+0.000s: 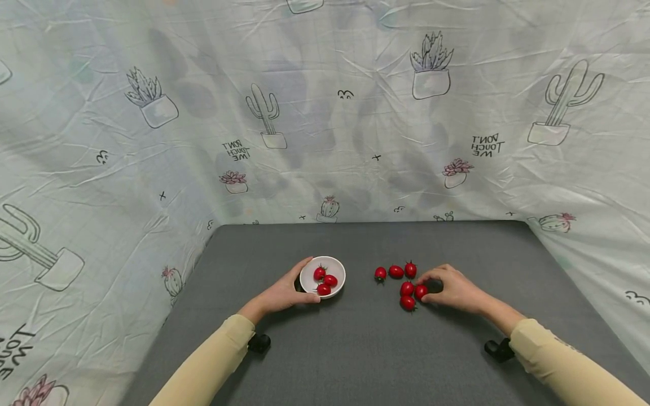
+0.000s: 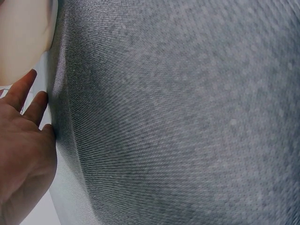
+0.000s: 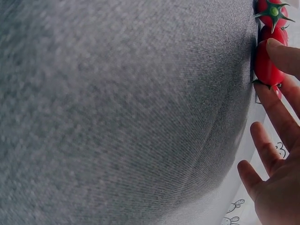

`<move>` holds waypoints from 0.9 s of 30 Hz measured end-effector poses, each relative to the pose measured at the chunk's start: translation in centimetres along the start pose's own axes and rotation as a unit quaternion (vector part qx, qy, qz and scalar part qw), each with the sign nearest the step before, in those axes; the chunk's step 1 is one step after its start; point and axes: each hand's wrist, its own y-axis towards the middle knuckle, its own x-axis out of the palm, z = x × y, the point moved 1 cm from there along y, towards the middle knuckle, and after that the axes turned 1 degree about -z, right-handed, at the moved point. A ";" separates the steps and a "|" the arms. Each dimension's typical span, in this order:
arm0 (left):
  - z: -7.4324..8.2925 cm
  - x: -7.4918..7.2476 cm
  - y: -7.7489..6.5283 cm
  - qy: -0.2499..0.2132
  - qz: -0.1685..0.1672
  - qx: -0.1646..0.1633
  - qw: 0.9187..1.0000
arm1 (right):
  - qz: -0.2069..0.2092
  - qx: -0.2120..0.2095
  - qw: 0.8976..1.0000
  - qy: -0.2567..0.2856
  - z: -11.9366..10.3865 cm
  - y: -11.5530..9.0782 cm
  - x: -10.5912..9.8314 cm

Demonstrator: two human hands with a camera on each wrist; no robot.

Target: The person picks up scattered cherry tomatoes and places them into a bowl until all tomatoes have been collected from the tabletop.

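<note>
- Patterned cloth (image 1: 315,45): hangs behind and beside the worktop, printed with potted cacti and succulents; its mirrored lettering (image 1: 486,145) reads "DON'T TOUCH ME" in two places, with another, tilted and cut off, at the left edge.
- Worktop (image 1: 355,355): dark grey, woven-looking.
- Sleeves (image 1: 203,361): pale yellow, on both arms; small dark marks too fine to read on the right one.
- Left hand (image 1: 284,292): grip spread wide around the bowl's left side, thumb at the near rim.
- Right hand (image 1: 454,289): grip narrow, thumb and fingertips pinching one tomato (image 1: 421,292).
- White bowl (image 1: 336,267): upright on the worktop, holding three tomatoes (image 1: 330,281).
- Five other tomatoes (image 1: 396,272): red, clustered between bowl and right hand, beside the pinched one.
</note>
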 end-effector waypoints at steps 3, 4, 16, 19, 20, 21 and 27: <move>0.0 0.0 -0.1 0.000 0.001 0.002 1.000 | 0.000 0.013 1.000 0.000 0.0 -0.1 0.1; 0.0 0.0 -0.1 0.000 0.001 0.002 1.000 | 0.000 0.015 1.000 -0.001 0.1 -0.1 0.1; -0.1 0.0 0.1 0.004 -0.001 -0.002 1.000 | 0.001 0.015 1.000 0.004 0.0 -0.2 -0.2; -0.1 -0.1 0.1 0.006 -0.001 -0.001 1.000 | 0.007 0.017 1.000 0.006 0.1 -0.2 -0.5; -0.1 -0.1 0.1 0.005 -0.001 0.001 1.000 | 0.009 0.015 1.000 0.005 0.1 -0.2 -0.7; 0.0 -0.1 0.1 0.005 -0.001 0.001 1.000 | 0.012 0.014 1.000 0.007 0.2 -0.2 -0.9; 0.1 0.0 0.1 0.005 0.001 0.004 1.000 | 0.027 0.005 0.999 0.022 -0.2 0.1 -2.0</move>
